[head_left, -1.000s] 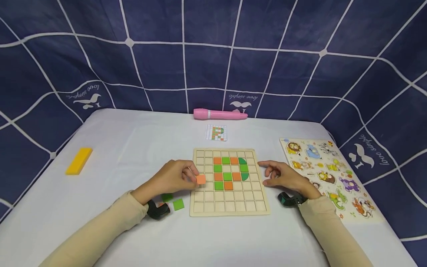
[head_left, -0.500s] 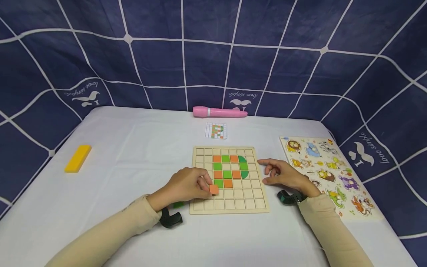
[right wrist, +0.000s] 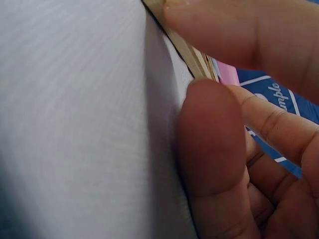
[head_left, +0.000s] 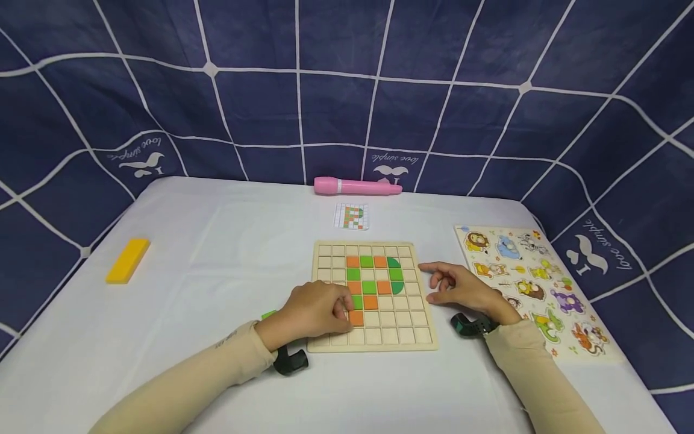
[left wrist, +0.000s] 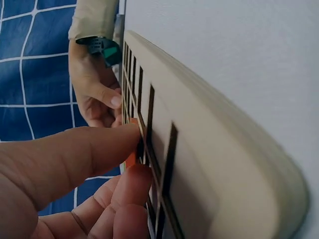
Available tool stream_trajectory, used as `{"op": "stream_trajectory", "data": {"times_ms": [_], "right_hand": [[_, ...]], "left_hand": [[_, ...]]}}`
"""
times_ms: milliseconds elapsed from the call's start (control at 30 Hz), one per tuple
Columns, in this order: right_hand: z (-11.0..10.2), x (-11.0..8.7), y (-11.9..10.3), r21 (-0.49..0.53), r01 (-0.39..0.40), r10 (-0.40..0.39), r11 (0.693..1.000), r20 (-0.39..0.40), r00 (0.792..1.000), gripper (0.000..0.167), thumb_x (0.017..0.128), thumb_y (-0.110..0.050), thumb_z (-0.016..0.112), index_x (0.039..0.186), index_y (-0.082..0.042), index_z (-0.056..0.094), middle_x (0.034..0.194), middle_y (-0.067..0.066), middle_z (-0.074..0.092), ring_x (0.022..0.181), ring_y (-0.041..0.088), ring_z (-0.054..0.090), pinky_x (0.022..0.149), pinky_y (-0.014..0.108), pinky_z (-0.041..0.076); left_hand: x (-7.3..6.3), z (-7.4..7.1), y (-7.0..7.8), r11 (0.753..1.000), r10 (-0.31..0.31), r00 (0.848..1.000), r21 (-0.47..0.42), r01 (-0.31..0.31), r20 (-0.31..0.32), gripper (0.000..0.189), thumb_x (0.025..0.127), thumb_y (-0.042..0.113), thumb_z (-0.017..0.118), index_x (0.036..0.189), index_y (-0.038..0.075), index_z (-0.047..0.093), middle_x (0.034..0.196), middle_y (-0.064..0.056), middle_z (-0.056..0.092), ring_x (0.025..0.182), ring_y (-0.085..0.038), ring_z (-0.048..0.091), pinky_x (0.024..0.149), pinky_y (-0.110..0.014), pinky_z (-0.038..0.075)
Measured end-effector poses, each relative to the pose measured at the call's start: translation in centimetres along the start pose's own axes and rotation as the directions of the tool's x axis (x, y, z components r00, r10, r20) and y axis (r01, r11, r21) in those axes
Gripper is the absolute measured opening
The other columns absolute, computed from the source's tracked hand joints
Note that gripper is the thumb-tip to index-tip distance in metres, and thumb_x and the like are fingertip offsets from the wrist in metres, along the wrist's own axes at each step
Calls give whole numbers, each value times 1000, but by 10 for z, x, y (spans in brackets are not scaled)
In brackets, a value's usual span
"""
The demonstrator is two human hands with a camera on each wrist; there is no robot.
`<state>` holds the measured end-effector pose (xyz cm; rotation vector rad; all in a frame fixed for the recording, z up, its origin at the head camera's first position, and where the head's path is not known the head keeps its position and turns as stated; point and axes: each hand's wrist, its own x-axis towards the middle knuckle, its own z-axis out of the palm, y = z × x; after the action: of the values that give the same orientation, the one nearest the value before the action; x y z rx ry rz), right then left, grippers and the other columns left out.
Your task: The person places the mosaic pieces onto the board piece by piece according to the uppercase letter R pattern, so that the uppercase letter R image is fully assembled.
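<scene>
A wooden grid board (head_left: 401, 348) lies in the middle of the table, with orange, green and rounded dark green tiles (head_left: 398, 287) set in its cells. My left hand (head_left: 313, 308) is over its lower left part. Thumb and forefinger pinch an orange square tile (head_left: 356, 318), which sits in a cell just below a green tile (head_left: 356, 302). The left wrist view shows this orange tile (left wrist: 131, 158) between the fingertips, close against the grid. My right hand (head_left: 461, 288) rests at the board's right edge, forefinger and thumb touching it, the other fingers loosely bent.
Behind the board lie a pattern card (head_left: 352, 216) and a pink microphone-shaped object (head_left: 358, 187). An animal puzzle board (head_left: 534, 289) is at the right, a yellow block (head_left: 128, 261) at the far left. A loose green tile (head_left: 268, 314) shows partly behind my left wrist.
My left hand has carried the orange tile rightward and down from the board's left edge into a cell below the green tile. The right hand stays at the board's edge.
</scene>
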<state>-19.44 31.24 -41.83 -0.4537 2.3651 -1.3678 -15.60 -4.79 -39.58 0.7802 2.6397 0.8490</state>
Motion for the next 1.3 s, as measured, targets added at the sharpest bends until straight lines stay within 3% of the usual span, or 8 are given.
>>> {"op": "stream_trajectory", "data": {"times_ms": [433,700,900,1067,1300], "right_hand": [[1,2,-2,-23,9,-9,1000,-3,1000,69,88,1,83,148,15,52,100,12,59,77,11,51,69,22,44],[3,2,0,-22,11,-11,1000,0,1000,69,88,2,83,148,16,52,100,12,59,78,11,52,69,21,44],[3,2,-1,-17,8,-8,1000,0,1000,69,88,3,83,148,15,52,100,12,59,77,11,52,69,21,45],[3,2,-1,-25,9,-10,1000,-2,1000,69,88,2,84,148,15,53,100,12,59,77,11,52,68,22,45],[2,1,1,-37,5,-5,999,-14,1000,69,87,2,84,148,14,53,100,11,60,76,11,52,68,22,45]], "left_hand": [[-1,2,0,999,3,1000,44,-2,-26,21,85,22,92,97,21,74,67,24,62,83,-8,61,75,-46,50],[-3,-1,-1,1000,-5,1000,22,4,7,23,83,21,92,98,22,75,69,26,63,88,-9,61,81,-49,49],[-5,-15,-9,997,21,997,-76,-16,76,24,84,21,90,104,19,78,76,21,68,73,-1,61,74,-36,48],[-7,-31,-26,985,71,991,-168,-51,115,25,89,23,87,110,14,79,84,16,71,71,-4,64,69,-29,49],[-19,-53,-57,940,179,971,-317,-121,158,23,97,15,81,117,6,77,91,9,74,73,-10,59,71,-24,47]]}}
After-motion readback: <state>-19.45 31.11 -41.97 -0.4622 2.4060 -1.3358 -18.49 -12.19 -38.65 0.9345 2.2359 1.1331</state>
